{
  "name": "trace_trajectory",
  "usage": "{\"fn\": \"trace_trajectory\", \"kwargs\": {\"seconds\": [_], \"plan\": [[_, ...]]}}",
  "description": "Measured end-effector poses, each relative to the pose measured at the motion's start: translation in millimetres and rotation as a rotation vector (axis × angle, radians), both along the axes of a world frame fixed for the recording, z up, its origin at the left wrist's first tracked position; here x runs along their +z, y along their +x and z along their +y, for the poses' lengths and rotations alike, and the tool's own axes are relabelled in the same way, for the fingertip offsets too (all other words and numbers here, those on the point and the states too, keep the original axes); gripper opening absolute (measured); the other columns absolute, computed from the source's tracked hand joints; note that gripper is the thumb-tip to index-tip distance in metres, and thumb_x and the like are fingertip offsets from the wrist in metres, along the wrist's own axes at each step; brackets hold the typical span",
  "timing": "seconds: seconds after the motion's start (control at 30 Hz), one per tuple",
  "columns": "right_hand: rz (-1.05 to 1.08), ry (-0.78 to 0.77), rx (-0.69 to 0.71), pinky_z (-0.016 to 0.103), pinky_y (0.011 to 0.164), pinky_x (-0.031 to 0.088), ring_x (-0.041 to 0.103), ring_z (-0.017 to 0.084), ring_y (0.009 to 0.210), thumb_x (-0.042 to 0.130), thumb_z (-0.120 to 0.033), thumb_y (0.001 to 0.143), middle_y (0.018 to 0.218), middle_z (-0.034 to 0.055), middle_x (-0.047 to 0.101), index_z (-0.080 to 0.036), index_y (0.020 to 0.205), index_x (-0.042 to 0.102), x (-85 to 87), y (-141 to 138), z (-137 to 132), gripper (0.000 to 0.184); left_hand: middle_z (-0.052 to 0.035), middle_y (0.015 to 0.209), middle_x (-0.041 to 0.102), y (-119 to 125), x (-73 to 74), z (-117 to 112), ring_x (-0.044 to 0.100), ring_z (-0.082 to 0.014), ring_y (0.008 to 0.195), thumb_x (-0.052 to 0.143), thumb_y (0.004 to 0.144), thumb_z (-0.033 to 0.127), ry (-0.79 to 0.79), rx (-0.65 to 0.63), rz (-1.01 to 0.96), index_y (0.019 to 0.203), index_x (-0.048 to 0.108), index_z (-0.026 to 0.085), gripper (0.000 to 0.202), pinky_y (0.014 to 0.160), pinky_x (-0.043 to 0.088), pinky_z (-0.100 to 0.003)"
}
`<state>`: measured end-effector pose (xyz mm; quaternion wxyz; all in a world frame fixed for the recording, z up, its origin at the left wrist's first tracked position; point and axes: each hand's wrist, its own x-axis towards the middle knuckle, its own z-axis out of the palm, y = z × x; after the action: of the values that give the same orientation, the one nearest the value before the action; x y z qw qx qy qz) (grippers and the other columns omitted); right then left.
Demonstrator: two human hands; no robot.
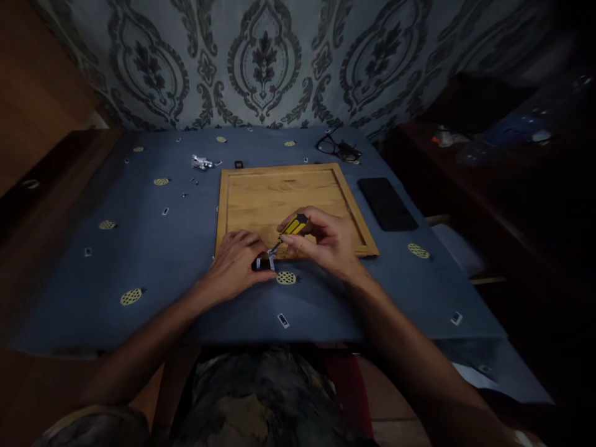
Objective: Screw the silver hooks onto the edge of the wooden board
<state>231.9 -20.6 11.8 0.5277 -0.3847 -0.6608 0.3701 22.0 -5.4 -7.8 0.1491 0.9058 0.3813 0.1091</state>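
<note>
Between the thumb and fingers of my left hand is a small black and silver metal part, held at the near edge of a wooden board. Its exact kind is too small to make out. My right hand grips a yellow and black screwdriver, tilted down to the left. The screwdriver's tip meets the top of the metal part. Fingers of my left hand hide some of the part.
A blue patterned cloth covers the table. Behind the board lie silver metal pieces, a small black square frame and eyeglasses. Tiny screws are at left. A black phone rests right of the board.
</note>
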Motion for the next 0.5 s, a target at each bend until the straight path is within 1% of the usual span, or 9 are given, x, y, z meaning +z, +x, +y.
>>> {"fn": "trace_trajectory", "kwargs": {"seconds": [0.1,0.17,0.23,0.3,0.33,0.4,0.47,0.5], "plan": [[0.035,-0.041,0.015,0.025,0.054,0.052,0.063,0.012,0.056,0.087,-0.051,0.079,0.068,-0.0041,0.065,-0.022,0.078,0.062,-1.9,-1.7,-0.1,0.039,-0.0055,0.106,0.07,0.4,-1.3,0.4,0.061,-0.0284,0.108,0.083,0.087,0.048,0.006,0.004,-0.007,0.104,0.075,0.02,0.034,0.097,0.045,-0.045],[0.029,-0.05,0.008,0.025,0.054,0.053,0.062,0.011,0.057,0.087,-0.053,0.078,0.071,-0.0034,0.066,-0.022,0.078,0.062,-1.0,-1.4,-1.0,0.04,-0.0049,0.105,0.07,0.3,-2.4,0.4,0.062,-0.0279,0.106,0.083,0.087,0.049,0.016,0.004,-0.013,0.102,0.075,0.02,0.033,0.097,0.046,-0.044],[0.006,-0.053,0.013,0.025,0.056,0.054,0.063,0.011,0.058,0.084,-0.055,0.081,0.074,-0.002,0.068,-0.021,0.085,0.067,1.1,-0.6,-2.2,0.038,-0.0045,0.103,0.07,0.0,-2.9,0.1,0.062,-0.0276,0.106,0.083,0.087,0.049,0.024,0.006,-0.02,0.1,0.075,0.02,0.033,0.097,0.046,-0.044],[-0.009,-0.052,0.049,0.027,0.06,0.055,0.065,0.012,0.06,0.078,-0.056,0.087,0.078,-0.0007,0.07,-0.021,0.097,0.072,3.2,0.1,-2.9,0.037,-0.0045,0.104,0.07,-0.3,-2.7,-0.3,0.062,-0.0274,0.106,0.082,0.087,0.049,0.029,0.007,-0.025,0.102,0.075,0.02,0.033,0.097,0.046,-0.044],[-0.01,-0.041,0.064,0.027,0.062,0.056,0.066,0.012,0.061,0.075,-0.057,0.09,0.078,-0.0003,0.071,-0.021,0.099,0.073,3.9,0.2,-2.8,0.037,-0.0046,0.105,0.07,-0.4,-2.4,-0.5,0.062,-0.0273,0.106,0.082,0.088,0.049,0.028,0.006,-0.024,0.104,0.075,0.02,0.034,0.098,0.046,-0.044],[-0.007,-0.008,0.079,0.029,0.066,0.057,0.067,0.013,0.062,0.075,-0.056,0.09,0.077,-0.0002,0.07,-0.021,0.094,0.073,3.7,0.0,-2.1,0.035,-0.0054,0.109,0.071,-0.4,-1.5,-0.8,0.062,-0.0275,0.107,0.082,0.088,0.048,0.025,0.0,-0.02,0.108,0.074,0.021,0.035,0.098,0.046,-0.044],[0.004,0.0,0.067,0.028,0.063,0.057,0.067,0.013,0.06,0.08,-0.053,0.086,0.071,-0.0016,0.068,-0.021,0.085,0.071,1.6,-0.9,-1.1,0.034,-0.0063,0.11,0.07,-0.3,-0.8,-0.9,0.062,-0.028,0.108,0.083,0.087,0.048,0.019,-0.003,-0.01,0.11,0.074,0.02,0.037,0.098,0.046,-0.044],[0.011,-0.011,0.059,0.027,0.06,0.056,0.066,0.013,0.057,0.083,-0.052,0.083,0.069,-0.0026,0.066,-0.021,0.085,0.069,0.0,-1.5,-0.8,0.034,-0.0065,0.11,0.07,-0.2,-0.6,-0.8,0.062,-0.0283,0.107,0.083,0.087,0.048,0.016,-0.001,-0.005,0.11,0.074,0.02,0.037,0.097,0.046,-0.044]]}}
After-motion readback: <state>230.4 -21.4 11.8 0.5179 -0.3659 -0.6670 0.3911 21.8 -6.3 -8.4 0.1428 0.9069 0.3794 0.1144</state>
